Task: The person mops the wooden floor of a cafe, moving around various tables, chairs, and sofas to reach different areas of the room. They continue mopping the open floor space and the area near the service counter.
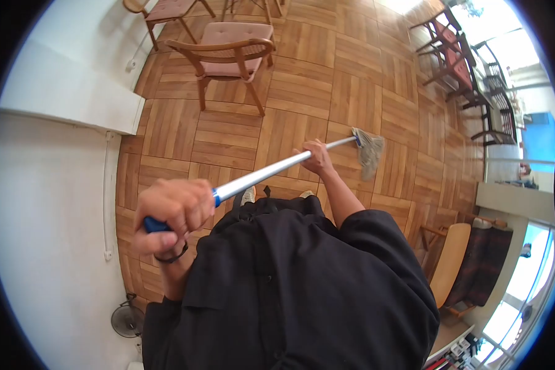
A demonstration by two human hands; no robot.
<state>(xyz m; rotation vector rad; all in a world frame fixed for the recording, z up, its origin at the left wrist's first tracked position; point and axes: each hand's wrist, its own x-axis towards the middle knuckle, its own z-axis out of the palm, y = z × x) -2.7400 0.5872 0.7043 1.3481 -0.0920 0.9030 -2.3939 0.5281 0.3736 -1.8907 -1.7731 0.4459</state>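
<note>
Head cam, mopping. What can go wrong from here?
1. The grey string mop head rests on the wooden parquet floor. A wider stroke may knock the legs of the wooden chair with pink cushion.
2. The left hand holds only the blue end of the silver metal pole, and the right hand sits mid-pole. A hard push might twist that grip loose.
3. The small floor fan stands behind the person, a possible trip when stepping back.

Your left hand (172,213) covered the upper end of the mop handle (271,169), leaving only bits of its blue grip showing. Your right hand (317,157) hid another stretch lower down. Your dark shirt (290,290) blocked most of your shoes (248,196). The mop head (370,151) was too blurred to tell its strands. The top edge cut off the far chair (166,11).
</note>
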